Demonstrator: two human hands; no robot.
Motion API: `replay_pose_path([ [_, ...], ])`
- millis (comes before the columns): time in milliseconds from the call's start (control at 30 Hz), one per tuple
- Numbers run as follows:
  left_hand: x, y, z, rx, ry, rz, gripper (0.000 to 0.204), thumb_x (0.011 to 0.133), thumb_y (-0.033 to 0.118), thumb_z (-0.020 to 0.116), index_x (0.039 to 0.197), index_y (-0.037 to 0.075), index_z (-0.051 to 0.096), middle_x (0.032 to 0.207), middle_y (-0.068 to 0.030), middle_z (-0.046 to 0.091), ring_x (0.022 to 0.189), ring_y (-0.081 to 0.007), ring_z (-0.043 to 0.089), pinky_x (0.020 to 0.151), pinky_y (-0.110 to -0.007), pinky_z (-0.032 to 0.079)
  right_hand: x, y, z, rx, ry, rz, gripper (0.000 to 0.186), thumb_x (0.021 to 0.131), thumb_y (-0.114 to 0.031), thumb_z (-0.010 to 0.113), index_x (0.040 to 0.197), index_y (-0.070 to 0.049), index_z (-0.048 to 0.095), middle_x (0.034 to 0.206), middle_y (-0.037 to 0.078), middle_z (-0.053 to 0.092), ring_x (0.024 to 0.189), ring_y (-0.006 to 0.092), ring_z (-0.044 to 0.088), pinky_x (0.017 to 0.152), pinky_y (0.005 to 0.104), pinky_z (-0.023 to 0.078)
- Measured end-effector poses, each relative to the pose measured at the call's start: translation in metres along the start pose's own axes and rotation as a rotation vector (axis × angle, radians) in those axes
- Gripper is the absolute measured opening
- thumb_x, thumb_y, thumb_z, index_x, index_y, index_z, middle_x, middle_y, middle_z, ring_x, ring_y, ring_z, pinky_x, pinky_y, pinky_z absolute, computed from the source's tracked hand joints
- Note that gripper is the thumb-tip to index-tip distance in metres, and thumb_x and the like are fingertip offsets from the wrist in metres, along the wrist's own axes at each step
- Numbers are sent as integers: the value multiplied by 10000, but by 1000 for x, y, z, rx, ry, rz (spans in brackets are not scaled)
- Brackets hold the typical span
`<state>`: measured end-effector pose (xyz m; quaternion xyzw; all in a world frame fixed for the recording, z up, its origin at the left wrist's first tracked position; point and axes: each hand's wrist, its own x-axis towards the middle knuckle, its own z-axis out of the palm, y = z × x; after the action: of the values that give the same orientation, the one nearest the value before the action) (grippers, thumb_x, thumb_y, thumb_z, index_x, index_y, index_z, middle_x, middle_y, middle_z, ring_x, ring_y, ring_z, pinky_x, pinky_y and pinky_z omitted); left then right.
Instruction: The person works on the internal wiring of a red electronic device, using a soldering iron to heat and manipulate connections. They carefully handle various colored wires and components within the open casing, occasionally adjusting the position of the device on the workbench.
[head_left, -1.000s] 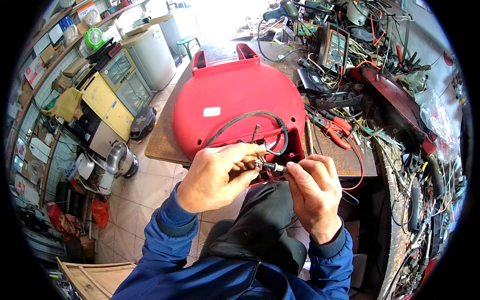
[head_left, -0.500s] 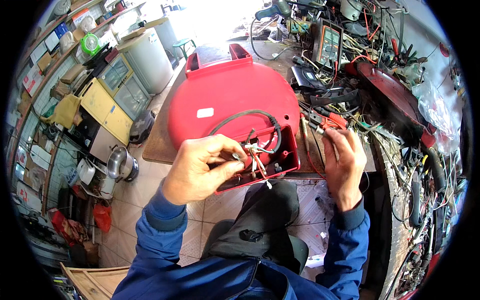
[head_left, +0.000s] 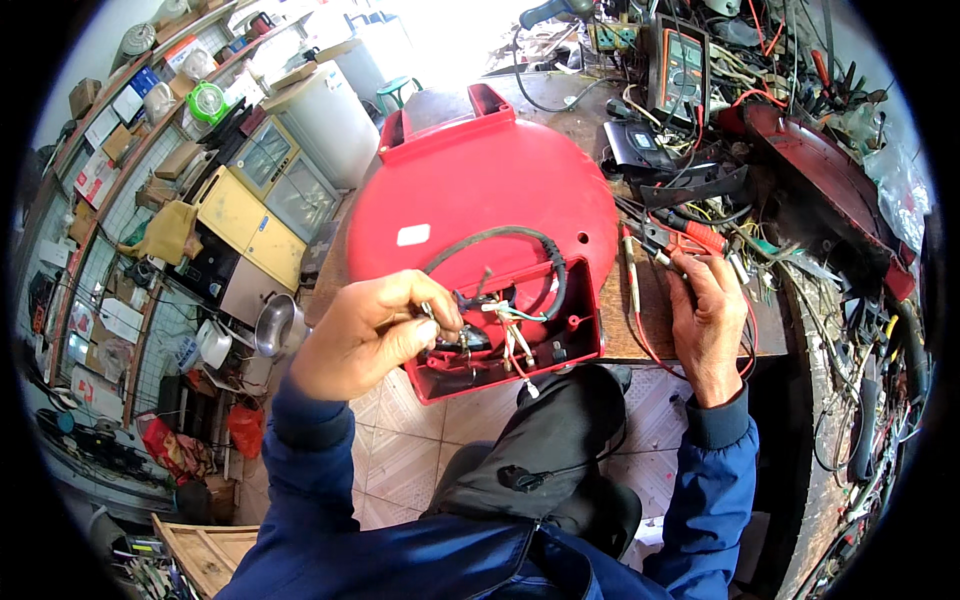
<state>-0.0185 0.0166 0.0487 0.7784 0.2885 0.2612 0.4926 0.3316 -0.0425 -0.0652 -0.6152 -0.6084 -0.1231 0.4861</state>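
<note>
A round red appliance housing [head_left: 480,190] lies underside up on a wooden workbench [head_left: 625,320], its near edge hanging over the bench toward the seated person's lap. At that near edge an open compartment shows a bundle of loose wires [head_left: 510,335], white, green, red and black, with a thick black cable [head_left: 520,240] looping above them across the shell. The left hand [head_left: 375,335] rests on the housing just left of the compartment, its fingers [head_left: 435,315] curled in and pinched together on the ends of some of those wires; exactly which strands sit between thumb and forefinger is too small to tell. Just beyond the fingertips the remaining wire ends fan out free, pointing toward the person. The right hand [head_left: 705,315] is well apart from the left, lying on the bench to the right of the housing. Its fingers are bent downward over red-handled pliers [head_left: 680,238] among tangled red leads; whether they actually grip the tool cannot be made out. Farther from those fingers, toward the back of the bench, stands a multimeter [head_left: 682,62] amid cables and hand tools, with a dark red curved cover [head_left: 830,180] to the right. Off to the left hand's far side, beyond tiled floor, shelves hold boxes and a yellow cabinet [head_left: 245,225].
</note>
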Motion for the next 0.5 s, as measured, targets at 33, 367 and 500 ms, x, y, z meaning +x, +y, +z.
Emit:
replay_pose_path([
  [33,1,5,3,65,-20,-1,149,968,-73,564,1080,-27,651,1090,-99,687,981,-129,669,844,-292,539,-1,1,1,-10,1,-5,240,837,1,765,1075,-21,734,971,131,679,919,326,651,796,411,541],
  [367,21,25,27,847,-97,373,298,815,-52,695,1096,34,744,929,-118,671,854,-308,644,774,-404,533,-1,1,1,-25,-24,5,226,831,16,762,1052,-19,732,950,132,663,907,334,634,787,418,531],
  [500,16,21,20,790,-112,364,302,802,-18,750,1100,33,739,890,-107,673,832,-302,650,763,-410,535,1,-2,1,-64,-42,-31,214,826,18,765,1036,-21,742,969,126,683,919,331,640,797,419,538],
])
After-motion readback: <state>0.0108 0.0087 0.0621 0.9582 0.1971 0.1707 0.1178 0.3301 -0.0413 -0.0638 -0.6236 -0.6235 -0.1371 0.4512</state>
